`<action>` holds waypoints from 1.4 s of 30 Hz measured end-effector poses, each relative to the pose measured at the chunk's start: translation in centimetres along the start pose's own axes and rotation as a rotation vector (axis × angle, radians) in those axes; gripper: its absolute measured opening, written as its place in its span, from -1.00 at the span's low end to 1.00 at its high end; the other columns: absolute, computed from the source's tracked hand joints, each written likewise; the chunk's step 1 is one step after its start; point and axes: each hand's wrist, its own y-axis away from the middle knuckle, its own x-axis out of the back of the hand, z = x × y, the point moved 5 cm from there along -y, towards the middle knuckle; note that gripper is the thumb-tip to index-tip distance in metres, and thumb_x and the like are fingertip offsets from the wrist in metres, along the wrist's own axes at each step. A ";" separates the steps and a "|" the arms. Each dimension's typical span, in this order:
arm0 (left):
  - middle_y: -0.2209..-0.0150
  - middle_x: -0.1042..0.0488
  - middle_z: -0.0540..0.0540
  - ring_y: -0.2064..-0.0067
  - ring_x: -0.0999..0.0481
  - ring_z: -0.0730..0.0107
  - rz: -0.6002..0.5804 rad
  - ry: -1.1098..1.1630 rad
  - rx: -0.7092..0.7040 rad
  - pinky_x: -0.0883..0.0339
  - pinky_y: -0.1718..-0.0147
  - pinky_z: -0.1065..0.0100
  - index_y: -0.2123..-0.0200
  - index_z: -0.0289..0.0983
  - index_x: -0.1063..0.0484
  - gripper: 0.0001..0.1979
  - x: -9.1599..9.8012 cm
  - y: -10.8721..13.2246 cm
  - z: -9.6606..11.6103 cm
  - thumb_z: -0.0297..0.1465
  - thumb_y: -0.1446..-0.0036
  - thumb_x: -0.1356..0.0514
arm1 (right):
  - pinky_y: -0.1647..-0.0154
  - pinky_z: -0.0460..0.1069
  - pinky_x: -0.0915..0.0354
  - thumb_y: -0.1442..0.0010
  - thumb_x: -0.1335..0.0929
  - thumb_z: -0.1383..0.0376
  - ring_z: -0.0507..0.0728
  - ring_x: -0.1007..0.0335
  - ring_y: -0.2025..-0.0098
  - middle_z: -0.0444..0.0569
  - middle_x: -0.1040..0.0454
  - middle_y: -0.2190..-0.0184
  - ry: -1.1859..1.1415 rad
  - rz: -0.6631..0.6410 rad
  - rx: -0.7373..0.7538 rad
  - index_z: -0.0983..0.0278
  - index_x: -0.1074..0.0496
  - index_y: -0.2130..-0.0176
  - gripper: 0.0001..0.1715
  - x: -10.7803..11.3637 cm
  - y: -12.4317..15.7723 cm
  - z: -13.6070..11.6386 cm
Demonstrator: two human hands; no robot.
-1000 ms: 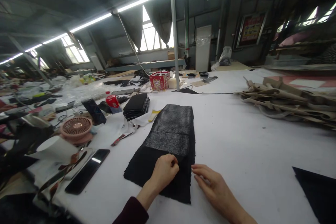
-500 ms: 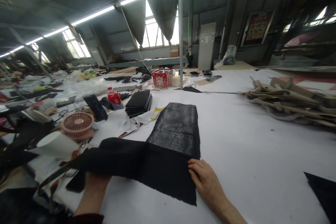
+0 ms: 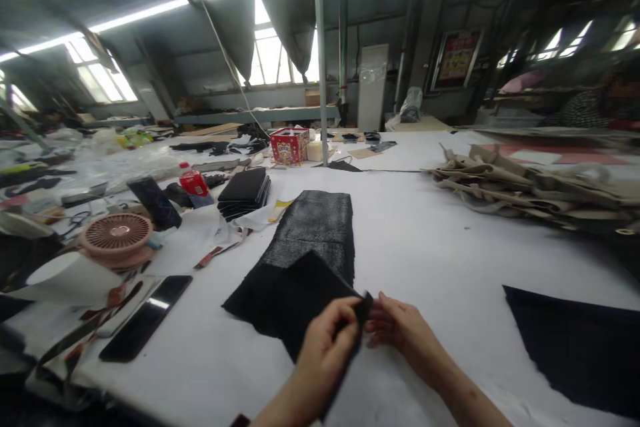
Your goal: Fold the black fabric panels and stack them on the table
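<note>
Along the left side of the white table (image 3: 440,247), a pink fan (image 3: 117,235) is sitting beside a black phone (image 3: 145,318), which is lying flat. Further right, a red bottle (image 3: 193,181) is standing near a stack of black pieces (image 3: 244,193).

At centre, a black fabric sheet (image 3: 295,290) is lying on the table, its far part flat and speckled grey and its near part folded over and raised. The left hand (image 3: 323,357) is grasping the raised flap near its corner, pinching the edge between thumb and fingers. The right hand (image 3: 400,330) is reaching to the same corner, with its fingertips (image 3: 383,312) at or touching the edge; whether it is gripping cannot be told.

The sheet appears soft, limp and probably light, with ragged edges that may snag. The raised corner appears the most practical hold. The phone is limiting room on the left. Wider table space is extending right toward a second black sheet (image 3: 570,347), and a tan bundle of cut strips (image 3: 530,190) is lying beyond it.
</note>
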 end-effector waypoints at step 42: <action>-0.05 -0.38 -0.11 0.04 -0.37 0.18 -0.315 -0.809 -0.387 -0.30 0.02 0.13 -0.27 -0.13 -0.20 -0.53 -10.9 -3.5 -3.7 -0.50 -0.33 -0.02 | 0.33 0.08 -0.26 -0.34 -0.14 0.50 0.18 -0.29 0.33 0.03 -0.38 0.34 1.452 0.627 0.846 0.30 -0.32 -0.11 -0.58 3.0 6.3 1.9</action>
